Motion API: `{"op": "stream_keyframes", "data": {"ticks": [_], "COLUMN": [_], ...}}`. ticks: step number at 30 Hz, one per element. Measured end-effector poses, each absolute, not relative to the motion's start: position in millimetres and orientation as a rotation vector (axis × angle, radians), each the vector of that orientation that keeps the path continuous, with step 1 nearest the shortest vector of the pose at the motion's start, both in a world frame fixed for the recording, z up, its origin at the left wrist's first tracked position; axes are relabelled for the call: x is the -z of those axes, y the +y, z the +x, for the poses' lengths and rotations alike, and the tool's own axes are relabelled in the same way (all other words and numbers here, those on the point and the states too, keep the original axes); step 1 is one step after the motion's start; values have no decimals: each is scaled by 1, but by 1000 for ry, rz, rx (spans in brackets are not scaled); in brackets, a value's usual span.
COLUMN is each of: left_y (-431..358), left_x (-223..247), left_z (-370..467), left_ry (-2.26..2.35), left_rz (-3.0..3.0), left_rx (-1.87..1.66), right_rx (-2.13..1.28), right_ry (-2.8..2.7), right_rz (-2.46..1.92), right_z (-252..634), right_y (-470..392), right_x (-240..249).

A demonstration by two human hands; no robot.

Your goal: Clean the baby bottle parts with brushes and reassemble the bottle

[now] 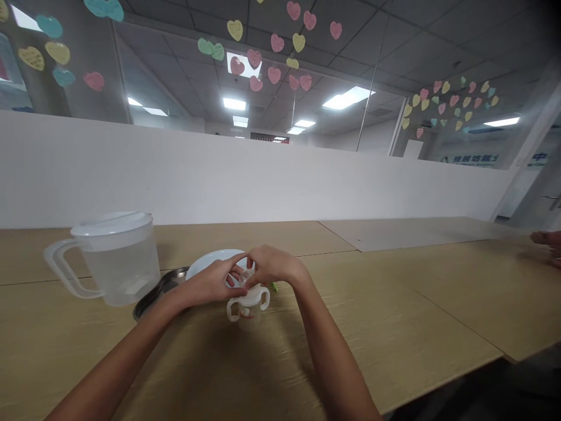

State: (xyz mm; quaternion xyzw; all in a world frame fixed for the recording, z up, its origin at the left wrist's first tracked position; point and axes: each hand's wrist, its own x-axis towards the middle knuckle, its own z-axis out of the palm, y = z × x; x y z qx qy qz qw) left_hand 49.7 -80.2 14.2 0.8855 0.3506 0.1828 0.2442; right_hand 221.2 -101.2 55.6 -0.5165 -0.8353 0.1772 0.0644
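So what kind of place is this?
Probably an office or training centre: heart-shaped notes dot the glass panels, bright ceiling lights show through them, and there's big blue lettering at the right.

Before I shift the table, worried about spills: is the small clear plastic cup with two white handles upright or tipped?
Upright, or nearly so: the cup shows its white collar above its clear body.

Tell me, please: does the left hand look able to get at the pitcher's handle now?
Probably yes: the handle of the pitcher points left, with nothing seen in front of it. The left hand would first need to leave the two-handled cup.
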Motion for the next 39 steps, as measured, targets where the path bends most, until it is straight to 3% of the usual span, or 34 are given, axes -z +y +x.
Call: {"op": "stream_keyframes", "data": {"ticks": [5,23,39], "left_y": [-81,-84,-90], "left_x": [-13,-19,-70], "left_z": [51,47,-57], "left_ry": [957,969,1732], "left_rz": [2436,2451,2460], "left_rx": [-480,-357,-574], "right_rx": [-455,-975,-480], "right_ry": [-2508,-2357,-1798], "right_rz": [-1572,-1491,-1377], "right_z": [221,236,300], "right_y": [-97,-84,-100], "right_x": [-54,-46,-67]}}
